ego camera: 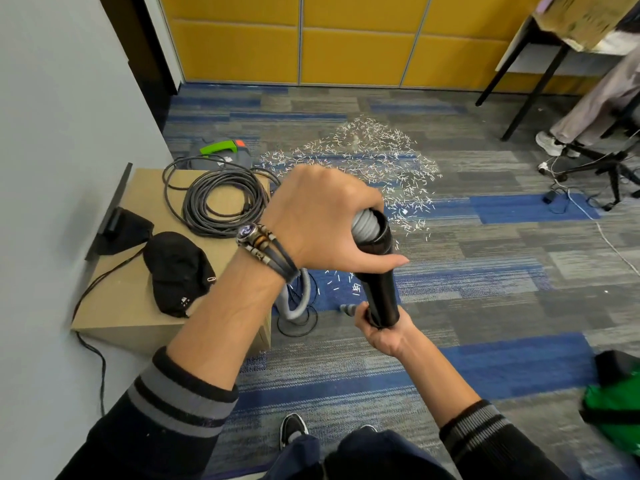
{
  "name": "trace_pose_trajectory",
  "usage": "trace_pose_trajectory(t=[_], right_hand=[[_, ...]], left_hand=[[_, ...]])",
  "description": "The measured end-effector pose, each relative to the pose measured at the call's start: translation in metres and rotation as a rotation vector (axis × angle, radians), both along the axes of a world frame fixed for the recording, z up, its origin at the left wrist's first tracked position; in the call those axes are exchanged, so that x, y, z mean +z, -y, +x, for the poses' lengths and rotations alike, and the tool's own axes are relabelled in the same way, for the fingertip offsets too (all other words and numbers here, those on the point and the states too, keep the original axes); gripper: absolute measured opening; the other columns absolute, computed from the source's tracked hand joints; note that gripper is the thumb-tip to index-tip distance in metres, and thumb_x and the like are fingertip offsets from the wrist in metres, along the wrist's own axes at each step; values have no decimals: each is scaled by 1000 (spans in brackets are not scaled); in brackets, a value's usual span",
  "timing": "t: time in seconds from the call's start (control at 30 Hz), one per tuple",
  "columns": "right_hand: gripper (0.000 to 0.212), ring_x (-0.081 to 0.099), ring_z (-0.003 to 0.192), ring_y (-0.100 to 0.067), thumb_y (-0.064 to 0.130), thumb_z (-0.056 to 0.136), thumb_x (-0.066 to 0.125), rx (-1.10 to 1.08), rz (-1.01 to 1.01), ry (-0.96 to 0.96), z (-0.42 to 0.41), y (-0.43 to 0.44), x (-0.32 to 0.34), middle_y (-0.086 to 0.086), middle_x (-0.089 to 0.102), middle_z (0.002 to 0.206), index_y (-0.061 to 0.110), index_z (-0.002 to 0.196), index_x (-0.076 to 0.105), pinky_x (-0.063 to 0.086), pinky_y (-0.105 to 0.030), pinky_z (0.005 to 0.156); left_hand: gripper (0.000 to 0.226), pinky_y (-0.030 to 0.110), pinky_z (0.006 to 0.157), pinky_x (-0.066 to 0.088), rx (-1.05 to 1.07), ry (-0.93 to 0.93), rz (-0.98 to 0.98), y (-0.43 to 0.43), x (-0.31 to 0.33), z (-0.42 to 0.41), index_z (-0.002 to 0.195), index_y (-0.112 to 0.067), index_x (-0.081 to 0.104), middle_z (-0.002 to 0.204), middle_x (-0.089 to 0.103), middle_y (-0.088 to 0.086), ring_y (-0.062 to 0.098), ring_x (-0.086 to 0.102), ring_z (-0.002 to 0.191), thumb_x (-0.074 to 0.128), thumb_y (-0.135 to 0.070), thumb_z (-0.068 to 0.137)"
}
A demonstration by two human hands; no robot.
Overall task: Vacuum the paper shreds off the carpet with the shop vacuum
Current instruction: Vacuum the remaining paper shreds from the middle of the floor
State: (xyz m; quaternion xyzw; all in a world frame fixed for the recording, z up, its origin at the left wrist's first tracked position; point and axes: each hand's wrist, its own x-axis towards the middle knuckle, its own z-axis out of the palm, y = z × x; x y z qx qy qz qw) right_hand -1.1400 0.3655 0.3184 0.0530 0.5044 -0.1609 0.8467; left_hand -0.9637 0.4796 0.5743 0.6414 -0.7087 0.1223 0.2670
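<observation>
White paper shreds (374, 157) lie scattered over the blue and grey carpet (485, 271) ahead of me. My left hand (325, 220) is closed around the grey ribbed hose end (363, 226) where it enters a black vacuum tube (379, 271). My right hand (381, 327) grips the lower end of that tube. The tube is held up in front of me, tilted slightly. The grey hose (294, 306) loops down to the floor beside a box. The shop vacuum (225, 154), grey with a green handle, stands behind the box by the wall.
A cardboard box (138, 306) against the left wall carries a coiled grey cable (221, 202) and a black cap (176, 268). A seated person's legs (588, 105) and an office chair base (609, 164) are at the right, with cables on the floor. A green bag (613, 410) lies lower right.
</observation>
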Motion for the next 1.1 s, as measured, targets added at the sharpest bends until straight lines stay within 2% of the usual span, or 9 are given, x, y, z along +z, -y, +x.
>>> trace_pose_trajectory(t=[0.1,0.23,0.4,0.5,0.67,0.77,0.83,0.9,1.1], right_hand=[[31,55,64,-25,10,96,47,37,-38,-21,6,4,11,-8,37,151,1,126,47,55,-33,43],[52,61,50,-29,12,97,51,116,-96,9,35,2,15,-12,40,151,0,146,40,55,-33,44],[42,59,51,-23,15,94,61,196,-135,5,48,-6,7,-8,41,151,2,132,50,55,-31,47],[54,60,53,-22,12,91,62,224,-119,38,29,-9,-3,-5,39,152,4,142,46,55,-31,49],[23,59,51,-22,11,98,51,206,-116,9,6,8,13,-6,32,155,4,120,54,54,-30,45],[40,57,60,-21,6,83,62,248,-152,-55,-2,22,30,-4,60,131,1,121,52,56,-31,46],[27,61,55,-23,8,80,62,276,-205,-77,0,25,45,-12,68,83,0,104,53,55,-29,43],[15,65,45,-25,14,94,55,308,-260,-141,5,33,56,-15,66,61,-1,92,53,52,-28,38],[10,66,57,-32,12,98,45,524,-253,-271,13,58,29,-19,61,81,3,100,50,54,-37,39]], left_hand=[[59,36,56,51,7,12,-38,-7,3,3,78,-25,75,67,68,-9,18,65,62,59,-82,80],[55,37,56,51,8,21,-93,-20,11,17,79,-24,76,68,69,-9,19,65,63,63,-77,81],[50,33,55,50,21,4,-72,-21,-2,21,78,-26,76,68,68,-10,16,65,62,68,-75,78],[49,30,55,51,-40,-56,-56,-19,-10,13,78,-28,76,68,68,-13,12,65,62,70,-76,76],[52,29,51,46,-72,-17,-63,-3,-7,-7,76,-25,74,64,64,-12,13,61,58,68,-76,79],[47,26,53,46,-43,-51,-92,-4,-9,5,77,-25,76,65,65,-13,10,60,58,71,-72,79],[43,21,56,40,-43,-80,-83,-5,-14,8,79,-26,76,67,66,-15,7,58,59,75,-69,78],[42,20,57,36,-37,-94,-46,-2,-20,6,80,-27,75,68,65,-15,6,57,60,77,-68,77],[43,30,56,53,-7,-153,87,8,-49,-7,84,-27,76,72,67,-14,9,62,63,78,-69,75]])
